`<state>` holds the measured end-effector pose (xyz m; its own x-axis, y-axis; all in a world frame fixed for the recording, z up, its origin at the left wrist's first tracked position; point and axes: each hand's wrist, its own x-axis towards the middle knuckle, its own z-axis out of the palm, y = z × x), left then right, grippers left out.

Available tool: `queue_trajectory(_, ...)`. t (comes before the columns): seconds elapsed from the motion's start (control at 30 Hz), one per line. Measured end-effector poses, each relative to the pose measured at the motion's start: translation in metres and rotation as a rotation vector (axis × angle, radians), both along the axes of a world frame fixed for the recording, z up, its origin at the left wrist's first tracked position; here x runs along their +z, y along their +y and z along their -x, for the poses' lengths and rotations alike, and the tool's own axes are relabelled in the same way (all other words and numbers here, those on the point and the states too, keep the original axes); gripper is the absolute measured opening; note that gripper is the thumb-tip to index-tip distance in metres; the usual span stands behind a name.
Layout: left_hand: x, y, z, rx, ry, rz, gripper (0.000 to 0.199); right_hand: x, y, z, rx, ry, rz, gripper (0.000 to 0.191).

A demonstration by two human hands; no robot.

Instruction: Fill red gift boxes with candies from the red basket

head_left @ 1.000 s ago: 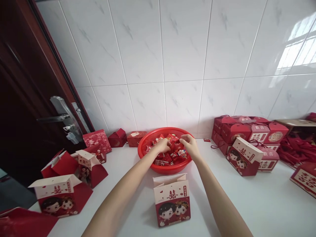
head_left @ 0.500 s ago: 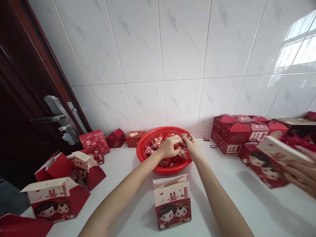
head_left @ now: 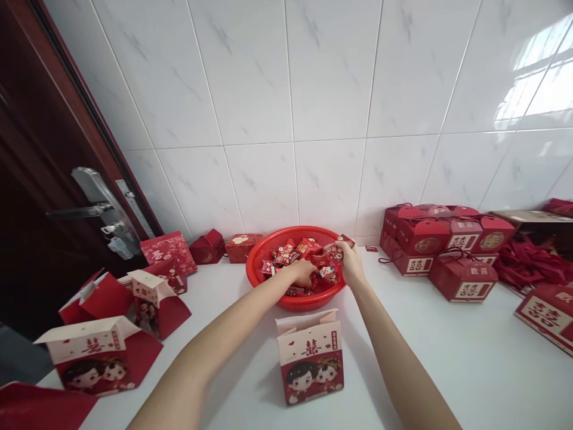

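Note:
A red plastic colander [head_left: 257, 263] holds several red wrapped candies [head_left: 284, 254]. My left hand [head_left: 303, 273] dips into it from the left, fingers curled down among the wrappers; their tips and anything between them are hidden. On the colander's right side, my right hand [head_left: 351, 261] pinches a red patterned candy packet [head_left: 344, 240] above the rim. Between my forearms stands an upright paper gift box [head_left: 311, 364], cream on top and red below with two cartoon figures, its top flaps open.
Several open gift boxes [head_left: 96, 364] stand at the left, near a dark door with a metal handle [head_left: 89, 210]. Closed red boxes [head_left: 447, 236] are stacked at the right by the tiled wall. A small red packet [head_left: 371, 248] lies right of the colander.
My left hand has moved left and lower into the candies, away from my right hand. The other person's hand and the cartoon box it held at the right have left view.

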<state>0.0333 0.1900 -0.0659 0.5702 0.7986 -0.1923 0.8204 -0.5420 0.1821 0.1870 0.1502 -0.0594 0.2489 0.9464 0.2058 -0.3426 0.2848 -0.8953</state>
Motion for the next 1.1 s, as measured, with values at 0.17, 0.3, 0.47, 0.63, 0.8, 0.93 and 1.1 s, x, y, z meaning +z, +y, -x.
queue_trajectory(0.17,0.007,0.000,0.009,0.053,-0.135,0.077,0.009,0.006,-0.007,0.000,0.082,0.021,-0.018,0.021)
queue_trajectory(0.3,0.022,-0.004,0.018,0.096,-0.418,0.062,0.028,0.007,-0.011,0.000,0.125,0.026,-0.056,0.032)
queue_trajectory(0.47,0.038,-0.017,0.019,0.171,-0.837,0.046,0.044,0.012,-0.016,-0.003,0.193,0.077,-0.052,0.040)
queue_trajectory(0.63,0.042,-0.037,0.015,0.266,-1.163,0.135,0.051,0.022,-0.023,-0.003,0.312,0.157,0.032,0.043)
queue_trajectory(0.8,0.043,-0.066,0.016,0.332,-1.352,0.234,0.053,0.029,-0.033,0.002,0.416,0.090,-0.012,0.041)
queue_trajectory(0.93,0.047,-0.087,0.017,0.358,-1.444,0.315,0.050,0.036,-0.042,0.006,0.429,-0.008,-0.046,0.035)
queue_trajectory(1.1,0.053,-0.106,0.024,0.393,-1.401,0.406,0.058,0.055,-0.058,0.004,0.324,-0.047,-0.089,0.033)
